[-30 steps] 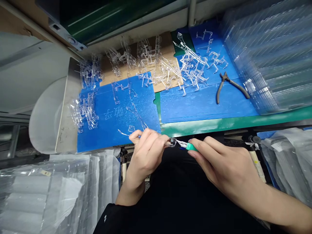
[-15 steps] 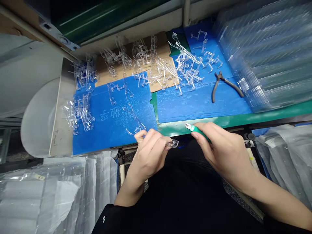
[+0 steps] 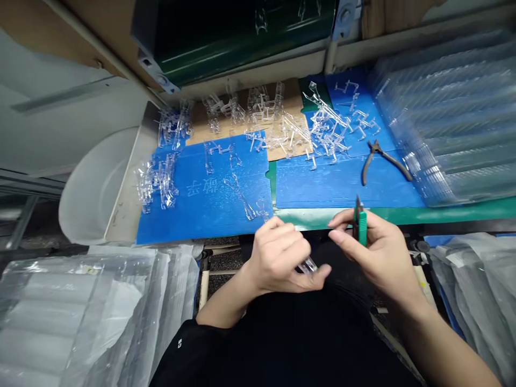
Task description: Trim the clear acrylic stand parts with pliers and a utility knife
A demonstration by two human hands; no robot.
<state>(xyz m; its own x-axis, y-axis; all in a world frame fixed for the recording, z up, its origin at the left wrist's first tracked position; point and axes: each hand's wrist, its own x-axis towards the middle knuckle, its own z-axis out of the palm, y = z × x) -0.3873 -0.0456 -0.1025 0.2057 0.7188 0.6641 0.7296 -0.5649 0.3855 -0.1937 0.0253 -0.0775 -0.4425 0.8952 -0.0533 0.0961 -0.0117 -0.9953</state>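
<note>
My left hand (image 3: 282,258) is closed around a clear plastic part (image 3: 308,266), whose end shows between the fingers and thumb; the rest is hidden in the palm. Across from it, my right hand (image 3: 374,247) grips a green-handled utility knife (image 3: 362,226) between thumb and fingers, its dark tip pointing up and away from me. The two hands are apart, in front of the table's near edge. Beyond my left hand, a loose clear plastic part (image 3: 241,196) lies on a blue sheet (image 3: 201,215).
Clear plastic parts are heaped on the blue sheets and cardboard (image 3: 288,150), with a stack (image 3: 157,180) at left. Cutting pliers (image 3: 374,156) lie by clear trays (image 3: 463,134). A dark green machine part (image 3: 242,43) overhangs the back. Bagged sheets (image 3: 52,312) stand below left.
The knife has turned from pointing left to pointing upward in my right hand. My left hand has moved right and lower, keeping the clear part. The head view has shifted.
</note>
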